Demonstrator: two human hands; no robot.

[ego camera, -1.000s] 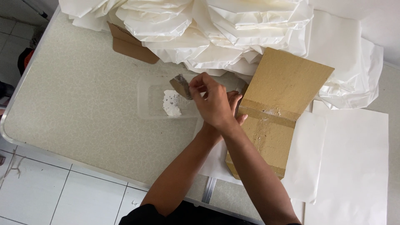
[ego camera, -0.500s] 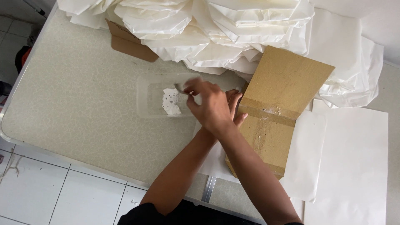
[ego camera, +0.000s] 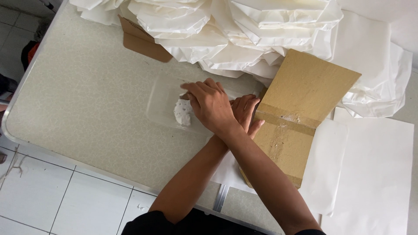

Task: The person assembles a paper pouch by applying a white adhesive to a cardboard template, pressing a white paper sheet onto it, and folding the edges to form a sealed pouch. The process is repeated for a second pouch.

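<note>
Speckled beige laminate surface (ego camera: pixel 87 100): heaped white paper bags (ego camera: pixel 244 30) along the far edge, flat brown cardboard sheet (ego camera: pixel 300 104) right, clear plastic pouch (ego camera: pixel 163 102) mid-surface.

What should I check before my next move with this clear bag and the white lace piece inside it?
1. Clear bag lies flat on the table: ok.
2. White lace piece sits inside the bag: ok, seen through the plastic.
3. Right hand presses on the bag: ok.
4. Left hand grip: cannot tell, the arms are crossed and the right wrist hides it.
5. Bag opening sealed: cannot tell, hands cover it.
6. Cardboard sheet lies clear of the bag: ok, beside it.
</note>
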